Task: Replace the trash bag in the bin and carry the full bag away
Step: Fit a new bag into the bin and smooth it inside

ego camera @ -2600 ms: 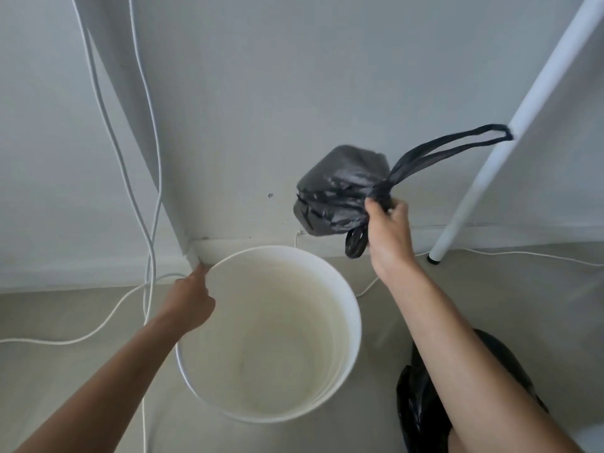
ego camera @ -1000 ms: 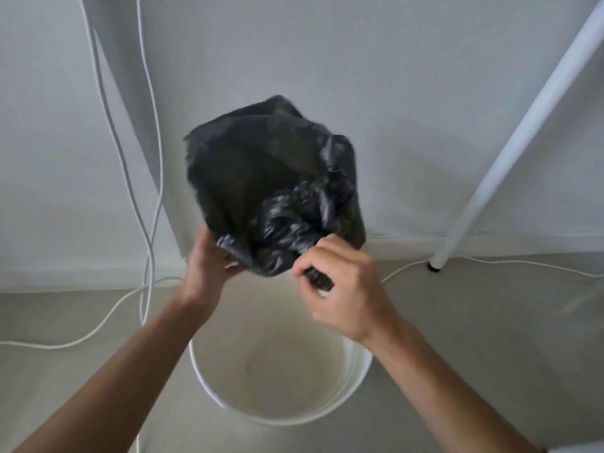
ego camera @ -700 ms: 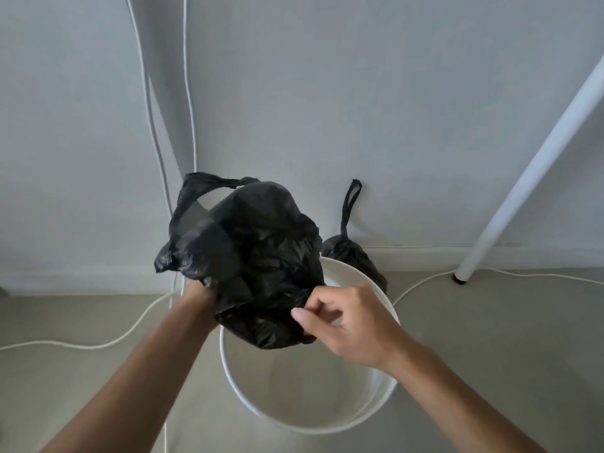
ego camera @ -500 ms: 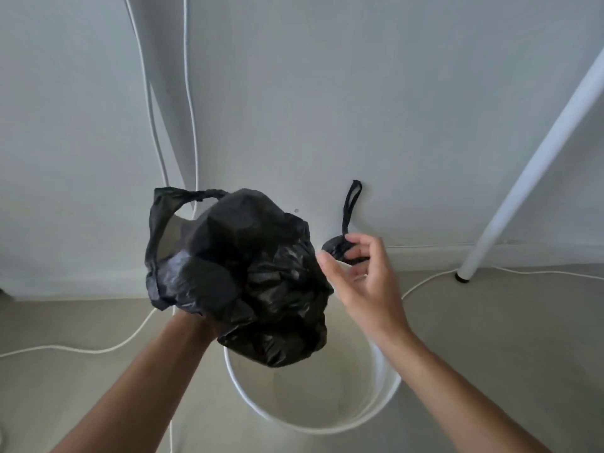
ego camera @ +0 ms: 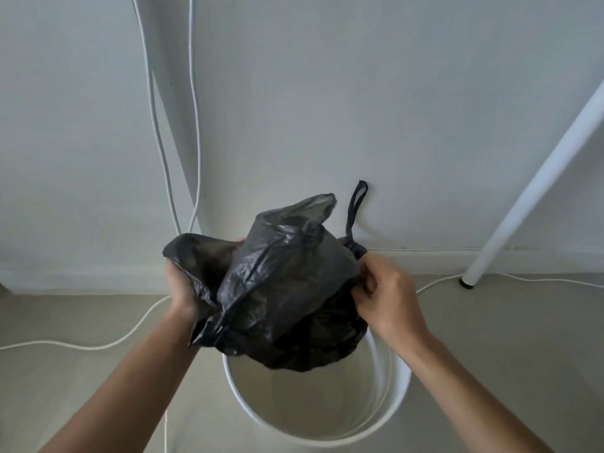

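Your left hand (ego camera: 181, 289) and right hand (ego camera: 385, 297) each have a closed grip on the black trash bag (ego camera: 281, 289), stretching it open just above the white bin (ego camera: 397, 407) on the floor. Tied full bag (ego camera: 354, 246) sits behind, against the wall.

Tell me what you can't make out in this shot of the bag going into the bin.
- Far rim of the white bin, head view: covered by the new black bag.
- Tied full bag by the wall: only its handle loop and knot show; the new bag and right hand hide the rest.
- Left hand fingers: tucked inside the bag's folds.
- White pole: top cut off by the frame edge.
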A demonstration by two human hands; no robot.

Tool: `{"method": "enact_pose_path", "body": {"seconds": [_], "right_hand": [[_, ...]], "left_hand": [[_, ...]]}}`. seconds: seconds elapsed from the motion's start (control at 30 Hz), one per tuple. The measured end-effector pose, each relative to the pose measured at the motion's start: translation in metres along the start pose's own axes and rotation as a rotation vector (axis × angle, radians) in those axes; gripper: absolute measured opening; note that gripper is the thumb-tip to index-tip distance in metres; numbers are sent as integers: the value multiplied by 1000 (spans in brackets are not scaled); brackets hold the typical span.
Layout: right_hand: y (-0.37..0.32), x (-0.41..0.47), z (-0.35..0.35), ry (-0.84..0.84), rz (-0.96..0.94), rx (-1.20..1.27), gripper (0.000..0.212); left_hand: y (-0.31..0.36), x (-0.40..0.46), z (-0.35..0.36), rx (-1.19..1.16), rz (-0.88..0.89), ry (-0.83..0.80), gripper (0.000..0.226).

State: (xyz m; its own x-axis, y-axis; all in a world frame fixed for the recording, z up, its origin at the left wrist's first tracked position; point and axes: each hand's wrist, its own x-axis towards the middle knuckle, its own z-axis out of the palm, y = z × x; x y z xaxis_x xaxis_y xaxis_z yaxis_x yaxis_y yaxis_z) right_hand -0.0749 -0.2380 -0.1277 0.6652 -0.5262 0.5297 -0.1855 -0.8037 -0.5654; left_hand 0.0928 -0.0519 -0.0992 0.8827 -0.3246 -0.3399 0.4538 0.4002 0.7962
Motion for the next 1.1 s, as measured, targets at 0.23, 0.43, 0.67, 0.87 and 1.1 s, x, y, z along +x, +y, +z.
{"method": "enact_pose_path", "body": {"seconds": [0.23, 0.43, 0.67, 0.87, 1.1], "right_hand": [[19, 13, -15, -373, 163, -129, 24], [16, 30, -39, -234, 911, 1245, 20], [10, 23, -27, -590, 899, 1183, 69], [10, 27, -34, -349, 944, 982, 35], [28, 36, -60, -285, 997, 884, 25]], "left_hand": [[3, -11, 5, -129, -133, -412, 69], [20, -39, 22, -455, 168, -1027, 56], [-7, -27, 15, -81, -203, -564, 51], [-6, -4, -2, -161, -481, -705, 80], [6, 4, 2, 329, -394, -485, 6]]}}
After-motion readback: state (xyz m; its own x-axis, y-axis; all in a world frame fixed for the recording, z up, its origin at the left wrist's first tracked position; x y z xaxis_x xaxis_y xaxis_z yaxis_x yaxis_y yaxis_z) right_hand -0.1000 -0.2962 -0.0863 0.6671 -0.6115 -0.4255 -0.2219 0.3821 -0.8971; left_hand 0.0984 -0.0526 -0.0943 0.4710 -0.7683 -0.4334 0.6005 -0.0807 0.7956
